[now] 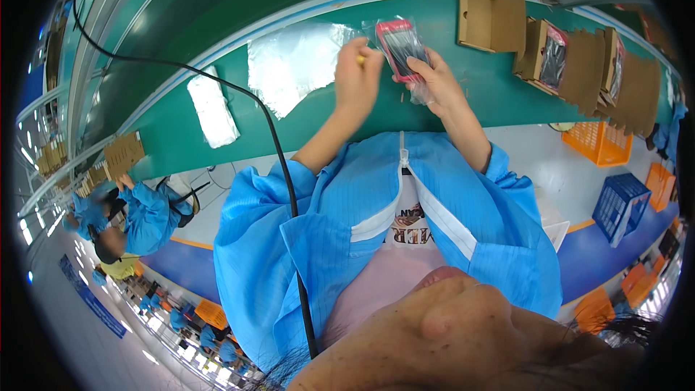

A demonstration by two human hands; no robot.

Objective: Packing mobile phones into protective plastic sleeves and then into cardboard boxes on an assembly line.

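Note:
My right hand (438, 85) grips a flat handheld device (400, 47) with a dark screen and a pinkish-red frame, wrapped in a clear plastic bag. It is tilted over the green table. Just left of it, my left hand (357, 78) is closed, fingers curled in. A small yellow bit (360, 60) shows at its fingers; whether this is held or worn I cannot tell. A stack of clear plastic bags (293, 65) lies on the table left of my left hand. Farther left lies another bundle of clear bags (212, 110).
Open cardboard boxes line the right side: one box (479, 20) at the back, others holding bagged devices (554, 59). A black cable (271, 127) hangs across the left. Orange (599, 143) and blue crates (620, 206) stand on the floor at right. A co-worker (148, 210) is at far left.

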